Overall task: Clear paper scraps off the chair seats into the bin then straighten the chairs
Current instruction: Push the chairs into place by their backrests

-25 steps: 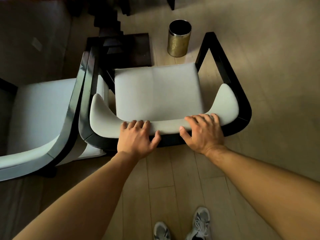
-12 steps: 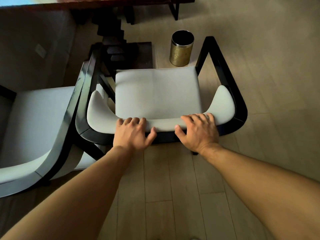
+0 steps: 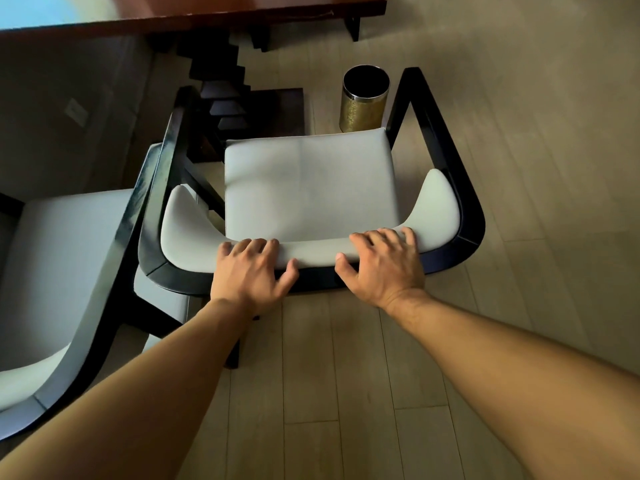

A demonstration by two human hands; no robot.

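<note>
A black-framed chair [image 3: 460, 188] with a pale grey seat and curved padded backrest stands in front of me, facing a table. My left hand [image 3: 251, 271] and my right hand [image 3: 384, 265] both grip the top of its backrest, fingers over the padding. The seat shows no paper scraps. A second matching chair [image 3: 62, 258] stands at the left, its frame touching or nearly touching the first. A gold cylindrical bin [image 3: 363, 100] with a dark inside stands on the floor just beyond the seat's far right corner.
A dark wooden table [image 3: 194, 15] runs along the top, with its stepped black base [image 3: 225, 91] beyond the chair. Light wooden floorboards [image 3: 536, 168] stretch to the right and behind the chair.
The chair has moved away from me toward the table with both hands on its backrest. My view has tilted up, showing the table edge; my shoes are out of sight.
</note>
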